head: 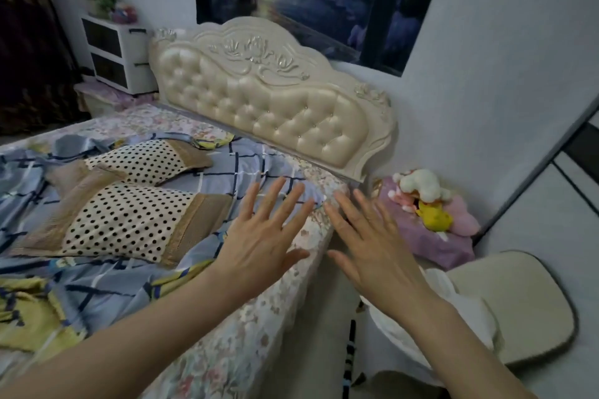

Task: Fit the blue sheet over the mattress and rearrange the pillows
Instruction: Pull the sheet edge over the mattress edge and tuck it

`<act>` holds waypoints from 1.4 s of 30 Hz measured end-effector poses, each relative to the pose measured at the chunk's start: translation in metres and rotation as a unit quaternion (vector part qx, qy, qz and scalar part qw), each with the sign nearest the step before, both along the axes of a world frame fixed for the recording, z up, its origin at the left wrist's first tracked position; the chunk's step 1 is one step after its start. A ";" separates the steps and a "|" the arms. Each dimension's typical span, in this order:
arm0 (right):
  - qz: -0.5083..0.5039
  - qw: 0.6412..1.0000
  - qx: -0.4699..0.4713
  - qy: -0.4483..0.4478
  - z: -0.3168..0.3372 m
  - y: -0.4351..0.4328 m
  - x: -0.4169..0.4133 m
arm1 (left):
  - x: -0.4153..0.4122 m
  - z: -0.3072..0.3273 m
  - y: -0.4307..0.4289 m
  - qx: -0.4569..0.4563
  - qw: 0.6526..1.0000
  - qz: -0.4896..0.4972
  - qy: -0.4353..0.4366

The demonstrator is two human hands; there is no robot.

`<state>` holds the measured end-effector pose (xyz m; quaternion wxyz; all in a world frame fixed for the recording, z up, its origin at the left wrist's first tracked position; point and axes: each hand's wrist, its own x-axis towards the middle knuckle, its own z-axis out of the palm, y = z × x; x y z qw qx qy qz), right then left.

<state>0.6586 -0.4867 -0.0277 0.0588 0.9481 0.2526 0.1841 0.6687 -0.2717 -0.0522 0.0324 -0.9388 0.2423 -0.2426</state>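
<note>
Both hands were held out flat with fingers spread wide, and neither had hold of anything. The left hand (262, 233) hovered over the near corner of the mattress (246, 327), its fingertips reaching above the edge of the blue sheet (227, 172), though whether the palm touched the fabric could not be told. The right hand (372, 243) was just beside it, out past the mattress edge, above the gap between the bed and the wall. The blue sheet, checked with dark and white lines and patched with yellow, lay rumpled and loose across the flowered mattress to the left of and beyond the left hand, leaving the corner under the hands and the mattress side uncovered. Two polka-dot pillows with tan ends lay on the sheet to the left of the left hand, the nearer pillow (129, 220) close by the wrist and the farther pillow (146, 159) beyond it, overlapping its top edge. Beyond both hands stood the cream tufted headboard (269, 100). To the right of the right hand, a heap of plush toys (428, 204) sat on purple cloth against the wall.
</note>
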 end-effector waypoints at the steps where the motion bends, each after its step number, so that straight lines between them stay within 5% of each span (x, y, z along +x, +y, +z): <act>1: -0.001 1.000 0.002 0.010 -0.003 -0.009 0.035 | 0.030 -0.004 -0.009 0.005 1.000 0.016 0.006; 14: 0.074 0.995 0.016 0.065 -0.064 -0.052 0.408 | 0.392 -0.056 -0.040 0.020 0.996 0.056 0.063; 24: 0.058 0.986 0.037 0.154 -0.141 -0.055 0.659 | 0.665 -0.106 -0.037 0.127 0.981 0.060 0.134; 34: -0.024 0.955 0.057 0.289 -0.323 -0.046 0.891 | 0.918 -0.281 -0.037 0.216 0.928 0.037 0.302; 42: -0.085 0.938 0.096 0.321 -0.488 -0.053 0.941 | 1.018 -0.419 -0.068 0.210 0.919 -0.090 0.320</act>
